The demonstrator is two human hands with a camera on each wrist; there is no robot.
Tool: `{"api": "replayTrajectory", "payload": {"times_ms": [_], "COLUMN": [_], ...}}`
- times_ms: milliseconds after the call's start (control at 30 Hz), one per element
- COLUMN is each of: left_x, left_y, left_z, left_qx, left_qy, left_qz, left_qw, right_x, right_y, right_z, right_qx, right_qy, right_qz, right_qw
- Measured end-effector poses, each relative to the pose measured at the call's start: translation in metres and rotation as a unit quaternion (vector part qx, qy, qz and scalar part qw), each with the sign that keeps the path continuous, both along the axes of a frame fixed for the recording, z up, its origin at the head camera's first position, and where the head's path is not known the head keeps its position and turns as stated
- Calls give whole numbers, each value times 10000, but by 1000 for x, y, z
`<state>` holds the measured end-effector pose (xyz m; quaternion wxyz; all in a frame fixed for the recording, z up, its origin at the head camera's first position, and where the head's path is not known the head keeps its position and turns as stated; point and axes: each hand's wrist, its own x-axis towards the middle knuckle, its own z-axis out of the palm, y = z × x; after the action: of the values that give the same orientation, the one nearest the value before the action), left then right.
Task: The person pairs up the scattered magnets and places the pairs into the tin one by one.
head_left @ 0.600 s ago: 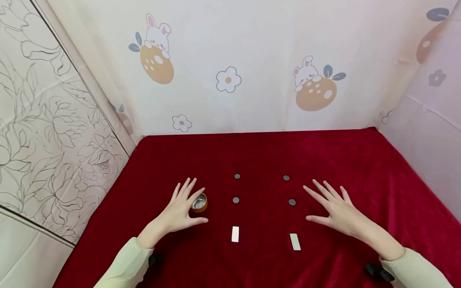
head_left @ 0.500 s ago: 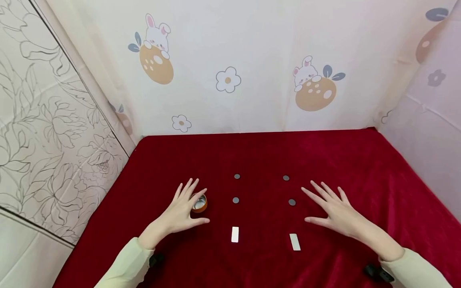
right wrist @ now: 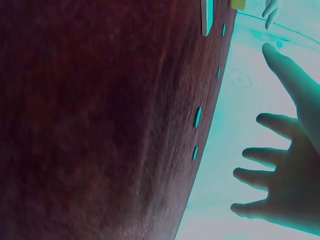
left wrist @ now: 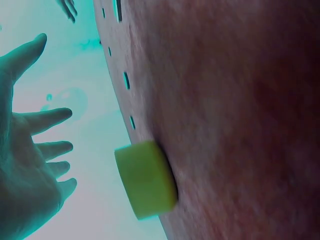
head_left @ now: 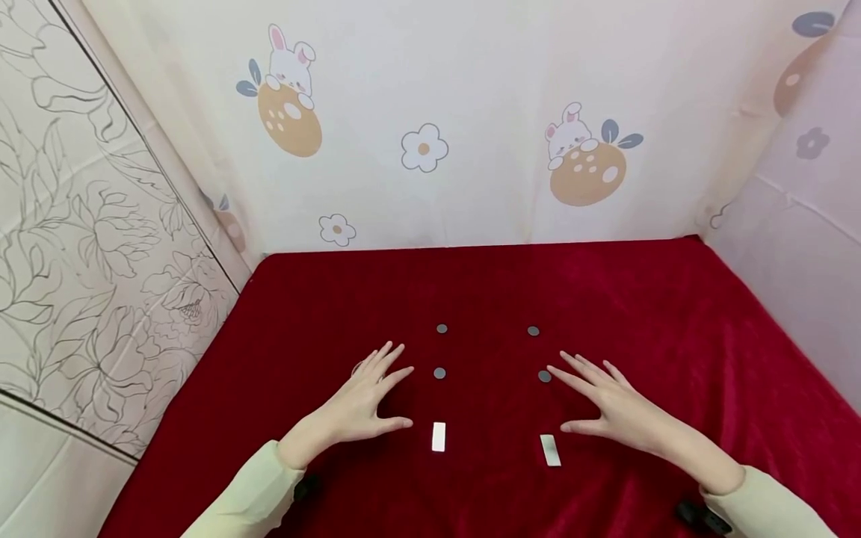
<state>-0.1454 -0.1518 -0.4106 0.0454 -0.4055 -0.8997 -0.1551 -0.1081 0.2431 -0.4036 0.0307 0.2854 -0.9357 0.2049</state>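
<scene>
My left hand [head_left: 366, 403] is held over the red cloth with its fingers spread and holds nothing. Behind its fingers, a squat round object [left wrist: 147, 180] stands on the cloth; the head view shows only a sliver of its rim. To the right of this hand lie a shiny white rectangular plate [head_left: 439, 437] and two small grey discs, a nearer one [head_left: 439, 373] and a farther one [head_left: 442, 329]. With fingers likewise spread, my right hand [head_left: 612, 403] holds nothing. Its index fingertip overlaps a grey disc [head_left: 545, 376]; another disc [head_left: 534, 331] lies beyond, and a pale plate [head_left: 550, 450] sits nearer me.
Red velvet cloth [head_left: 484, 284] covers the table up to a back edge against a curtain [head_left: 498, 90] printed with rabbits and flowers. On the left stands a panel [head_left: 101, 224] with line-drawn flowers. A pale curtain [head_left: 794, 246] borders the right side.
Both hands have moved inward and slightly toward me, fingers still spread. The left hand now hides most of the orange-sided round object. Discs and plates stay in place.
</scene>
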Motion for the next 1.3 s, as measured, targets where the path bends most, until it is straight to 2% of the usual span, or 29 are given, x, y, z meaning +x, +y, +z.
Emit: {"api": "replayTrajectory", "payload": {"times_ms": [133, 367, 500, 600, 733, 967, 1300], "left_x": [2, 6, 10, 12, 14, 14, 13], "left_y": [6, 17, 22, 26, 31, 38, 50], "left_z": [-1, -4, -4, -4, -5, -9, -14], "left_qx": [-56, -184, -311, -421, -529, -552, -526], "left_qy": [-80, -267, -500, -615, -736, -941, -1183], "left_qz": [-99, -472, -461, -385, -307, -409, -434], "left_qw": [9999, 9984, 9972, 9965, 9954, 9932, 9906], "right_x": [1, 0, 0, 2, 5, 5, 6], "right_y": [-3, -9, -12, -15, -18, -23, -28], "right_z": [-1, -10, -13, -12, -11, -12, -17], "right_qx": [23, 49, 41, 20, 37, -240, -288], "right_qy": [196, 636, 705, 411, -164, -1030, -1291], "right_qz": [209, 740, 1028, 1104, 1013, 1106, 1085], "right_qw": [9996, 9952, 9922, 9930, 9947, 9882, 9853]}}
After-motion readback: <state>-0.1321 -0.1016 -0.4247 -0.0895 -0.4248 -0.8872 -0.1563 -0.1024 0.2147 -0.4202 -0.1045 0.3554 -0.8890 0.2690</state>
